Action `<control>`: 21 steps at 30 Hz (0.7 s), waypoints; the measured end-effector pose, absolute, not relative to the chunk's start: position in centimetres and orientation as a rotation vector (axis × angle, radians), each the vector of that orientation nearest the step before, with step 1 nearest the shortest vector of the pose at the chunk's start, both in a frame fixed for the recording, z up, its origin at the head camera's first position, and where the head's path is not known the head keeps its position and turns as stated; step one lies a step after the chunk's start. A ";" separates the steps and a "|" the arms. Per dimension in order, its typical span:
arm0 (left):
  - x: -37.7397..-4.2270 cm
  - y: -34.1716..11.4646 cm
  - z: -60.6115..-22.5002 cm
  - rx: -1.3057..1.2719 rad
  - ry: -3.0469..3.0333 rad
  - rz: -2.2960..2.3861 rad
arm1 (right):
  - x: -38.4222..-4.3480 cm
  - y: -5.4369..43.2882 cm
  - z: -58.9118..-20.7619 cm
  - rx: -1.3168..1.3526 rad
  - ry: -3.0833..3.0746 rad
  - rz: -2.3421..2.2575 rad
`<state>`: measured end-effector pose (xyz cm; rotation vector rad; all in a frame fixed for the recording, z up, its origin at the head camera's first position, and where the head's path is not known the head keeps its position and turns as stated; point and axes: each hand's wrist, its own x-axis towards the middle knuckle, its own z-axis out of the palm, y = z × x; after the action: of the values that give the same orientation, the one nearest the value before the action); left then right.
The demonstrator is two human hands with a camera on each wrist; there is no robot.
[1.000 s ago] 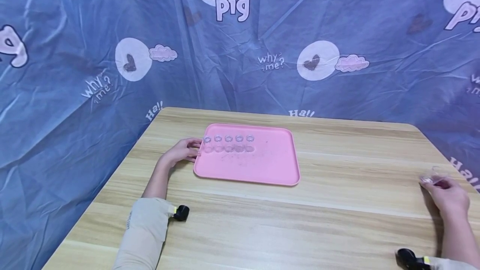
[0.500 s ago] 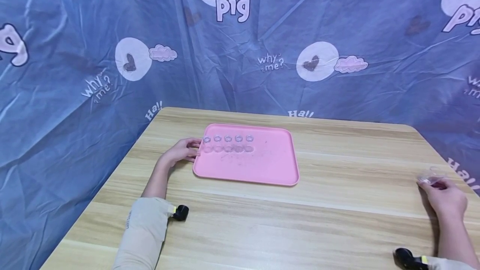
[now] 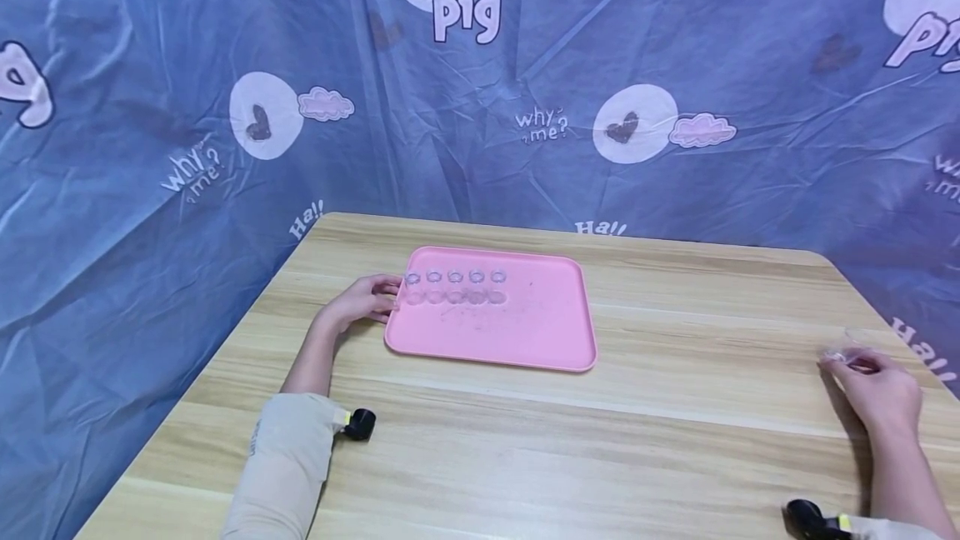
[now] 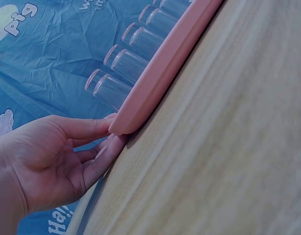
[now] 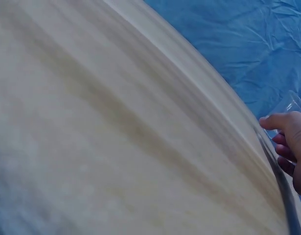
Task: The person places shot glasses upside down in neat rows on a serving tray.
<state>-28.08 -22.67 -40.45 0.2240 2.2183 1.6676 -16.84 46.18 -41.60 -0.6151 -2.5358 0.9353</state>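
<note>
My left hand (image 3: 358,303) pinches the left edge of a pink tray (image 3: 547,319). In the left wrist view the thumb lies on the rim and the other fingers are under it. Several small clear glasses (image 4: 113,90) stand upright in a row along the far left part of the tray. At the far right of the table, my right hand (image 3: 883,397) holds another clear glass (image 3: 843,348) between thumb and fingers. In the right wrist view that glass (image 5: 291,104) is partly hidden behind the hand.
The wooden table (image 3: 600,457) has its right edge close beside the right hand. A blue printed curtain (image 3: 510,173) hangs behind and to the left of it. A black wrist camera (image 3: 360,424) sits on the left sleeve.
My right hand has moved slightly to the left with the glass in its fingers. The left hand stays at the tray's edge, and the row of glasses stands as before.
</note>
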 end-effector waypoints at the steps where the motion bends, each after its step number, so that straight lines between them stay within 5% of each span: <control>1: -28.1 -22.7 -40.5 0.224 2.218 1.667 | -16.9 46.1 -41.5 -0.602 -2.533 0.945; 21: -28.2 -22.7 -40.5 0.226 2.200 1.679 | -18.5 42.1 -37.5 -0.294 -2.639 0.966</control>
<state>-28.15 -22.69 -40.47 0.2258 2.2000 1.6792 -18.53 42.12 -37.51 -0.2941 -2.6393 0.9659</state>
